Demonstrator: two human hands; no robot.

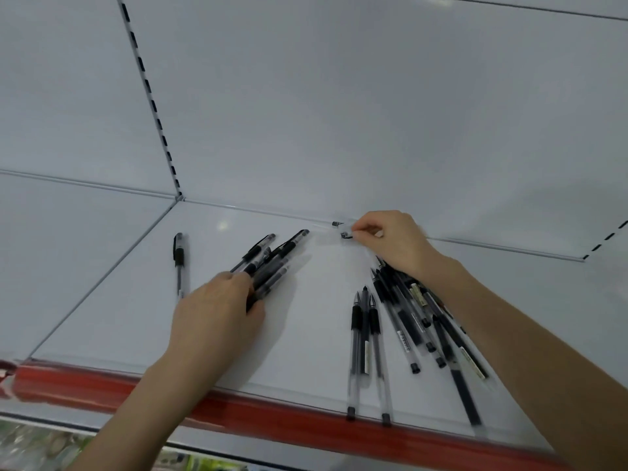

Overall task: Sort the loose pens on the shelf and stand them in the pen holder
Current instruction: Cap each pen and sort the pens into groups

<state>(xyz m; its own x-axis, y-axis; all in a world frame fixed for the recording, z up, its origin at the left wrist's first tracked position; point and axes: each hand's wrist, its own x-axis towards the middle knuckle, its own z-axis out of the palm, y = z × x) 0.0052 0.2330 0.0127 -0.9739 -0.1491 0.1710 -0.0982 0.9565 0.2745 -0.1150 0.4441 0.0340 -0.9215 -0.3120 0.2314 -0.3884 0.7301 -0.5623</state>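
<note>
My left hand (217,311) grips a bundle of black-and-clear plastic pens (272,265) at centre-left, their axes running to upper right; my right hand (390,243) pinches something small and clear (346,234) at centre, nearer the loose pen fan (404,321) just below it

Bright even light, faint shadows, one small glare spot on the glossy white metal shelf (222,226). Red plastic front strip (306,426) motion-blurred; lines bow near edges.

Left hand (217,317) grips pens (273,265); right hand (394,244) pinches pen (346,234).
</note>
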